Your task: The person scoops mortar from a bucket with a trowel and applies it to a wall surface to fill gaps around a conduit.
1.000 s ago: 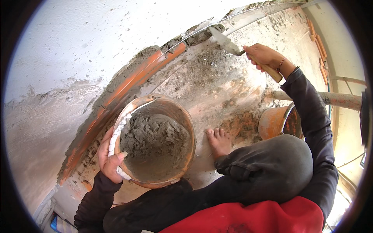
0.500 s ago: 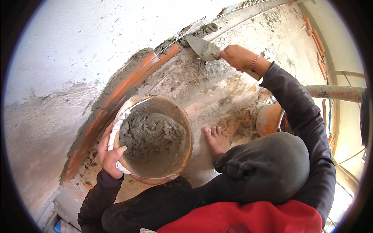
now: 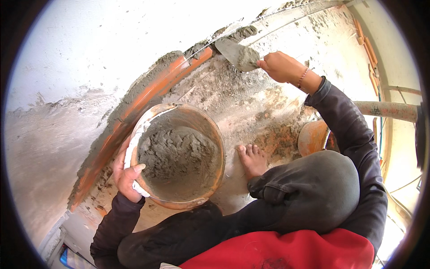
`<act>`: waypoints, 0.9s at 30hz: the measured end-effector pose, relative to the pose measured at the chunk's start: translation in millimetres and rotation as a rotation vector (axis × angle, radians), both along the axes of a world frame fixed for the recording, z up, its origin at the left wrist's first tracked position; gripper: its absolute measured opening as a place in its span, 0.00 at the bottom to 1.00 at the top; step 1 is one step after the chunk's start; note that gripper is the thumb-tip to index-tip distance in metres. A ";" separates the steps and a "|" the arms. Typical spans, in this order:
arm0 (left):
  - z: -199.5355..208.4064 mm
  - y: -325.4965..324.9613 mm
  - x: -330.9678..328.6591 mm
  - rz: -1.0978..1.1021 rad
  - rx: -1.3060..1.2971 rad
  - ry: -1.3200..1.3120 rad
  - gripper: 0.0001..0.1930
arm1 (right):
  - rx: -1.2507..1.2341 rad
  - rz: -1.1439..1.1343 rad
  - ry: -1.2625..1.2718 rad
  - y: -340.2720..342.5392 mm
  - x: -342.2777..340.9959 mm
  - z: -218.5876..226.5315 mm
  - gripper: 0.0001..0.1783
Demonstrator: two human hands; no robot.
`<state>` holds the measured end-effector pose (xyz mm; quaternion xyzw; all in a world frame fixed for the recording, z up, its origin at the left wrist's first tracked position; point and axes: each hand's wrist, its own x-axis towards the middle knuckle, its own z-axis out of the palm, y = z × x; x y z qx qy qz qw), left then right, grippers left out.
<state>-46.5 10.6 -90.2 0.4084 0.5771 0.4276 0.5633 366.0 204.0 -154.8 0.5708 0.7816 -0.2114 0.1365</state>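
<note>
So the bucket (image 3: 209, 130) is looking pretty beat up, round and orangey-brown, with white wrap running along its left rim and its mouth facing up. Grey mortar (image 3: 179, 150) is sitting in it, all lumpy up top and going smoother toward the near side. The trowel (image 3: 238, 54) is hanging out past the bucket, up and to the right, its blade pointing up-left and carrying a grey smear near the handle end.

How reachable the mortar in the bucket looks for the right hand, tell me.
Likely yes: the bucket is open on top, the left hand grips its left rim, and nothing visible bars the right hand and trowel from the mortar.
</note>
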 end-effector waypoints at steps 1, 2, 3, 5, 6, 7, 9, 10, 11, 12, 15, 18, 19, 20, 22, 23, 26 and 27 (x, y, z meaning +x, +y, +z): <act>0.7 1.0 0.7 -0.001 -0.008 0.001 0.41 | 0.018 -0.002 -0.059 0.4 -3.8 0.9 0.27; 1.9 2.7 2.1 -0.002 -0.015 0.002 0.41 | 0.035 -0.004 -0.117 2.0 -10.4 3.5 0.26; 2.0 3.6 2.9 -0.004 -0.023 0.003 0.41 | 0.053 -0.005 -0.176 2.5 -14.0 4.2 0.26; -0.6 3.7 -1.1 -0.019 -0.008 -0.001 0.41 | 0.160 0.024 -0.228 13.3 3.2 -1.1 0.25; -1.3 3.4 -3.0 -0.024 -0.001 -0.002 0.41 | 0.180 0.006 -0.249 18.8 14.2 -1.3 0.25; -2.4 3.0 -3.5 -0.020 -0.007 -0.008 0.41 | 0.198 -0.009 -0.273 24.0 23.6 0.1 0.25; -1.7 1.7 -3.3 -0.010 -0.018 -0.014 0.41 | 0.224 -0.024 -0.319 33.0 40.4 5.1 0.24; -1.7 1.4 -3.3 -0.002 -0.020 -0.010 0.41 | 0.229 -0.010 -0.330 33.3 43.8 8.9 0.24; -1.7 1.2 -3.2 0.005 -0.023 -0.005 0.41 | 0.234 0.003 -0.341 34.0 45.4 11.4 0.23; -1.8 1.3 -3.1 0.012 -0.026 -0.001 0.41 | 0.234 0.019 -0.336 32.5 45.8 12.2 0.23; -2.2 3.2 -4.5 -0.001 -0.027 -0.004 0.42 | 0.249 0.072 -0.327 23.2 34.5 17.9 0.21; 5.2 7.4 2.9 0.018 -0.092 -0.054 0.43 | 0.301 0.119 -0.346 27.2 34.1 13.3 0.19; 4.4 7.6 2.8 0.011 -0.082 -0.041 0.43 | 0.319 0.114 -0.364 35.3 39.4 11.1 0.18; 1.8 8.3 2.2 0.002 -0.069 -0.037 0.43 | 0.340 0.108 -0.391 43.6 46.0 13.3 0.18; 1.8 9.5 3.1 -0.002 -0.060 -0.025 0.43 | 0.399 0.119 -0.433 51.5 52.8 17.1 0.16; 4.7 9.7 5.1 0.003 -0.065 -0.018 0.43 | 0.414 0.116 -0.409 51.8 53.3 18.6 0.16; 4.1 7.4 1.3 0.005 -0.070 0.000 0.43 | 0.453 0.139 -0.325 47.8 56.8 23.0 0.14; 3.6 6.3 -0.4 0.005 -0.070 0.006 0.44 | 0.444 0.143 -0.299 45.8 56.9 21.6 0.14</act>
